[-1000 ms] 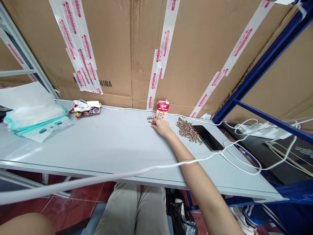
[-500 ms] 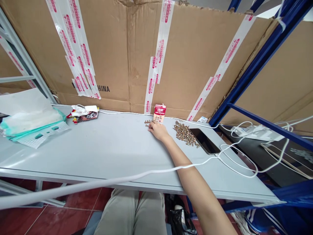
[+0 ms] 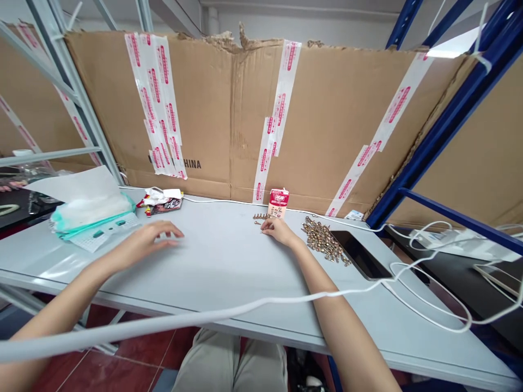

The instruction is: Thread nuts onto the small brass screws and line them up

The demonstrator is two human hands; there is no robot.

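Observation:
Over the left part of the grey table [image 3: 212,272], my left hand [image 3: 149,242] is raised with its fingers apart, holding nothing. My right hand [image 3: 278,230] rests in front of a red and cream carton [image 3: 278,200], its fingers pinched together at the tabletop; what lies between the fingertips is too small to make out. Just left of those fingertips is a small brass-coloured screw [image 3: 257,222]. Behind it, a short row of similar screws [image 3: 260,216] stands beside the carton. To the right of my right hand spreads a pile of brass-coloured screws [image 3: 323,239].
A black phone [image 3: 362,255] lies right of the pile, with white cables [image 3: 429,321] around it. One thick white cable crosses low in front of my body. Snack wrappers [image 3: 163,201] and teal-edged packs [image 3: 96,209] sit at the left. Cardboard [image 3: 204,120] stands behind.
My left hand has come into view from the left, above the table. The view has tilted up and shifted left. My right hand stays near the carton and the small screws.

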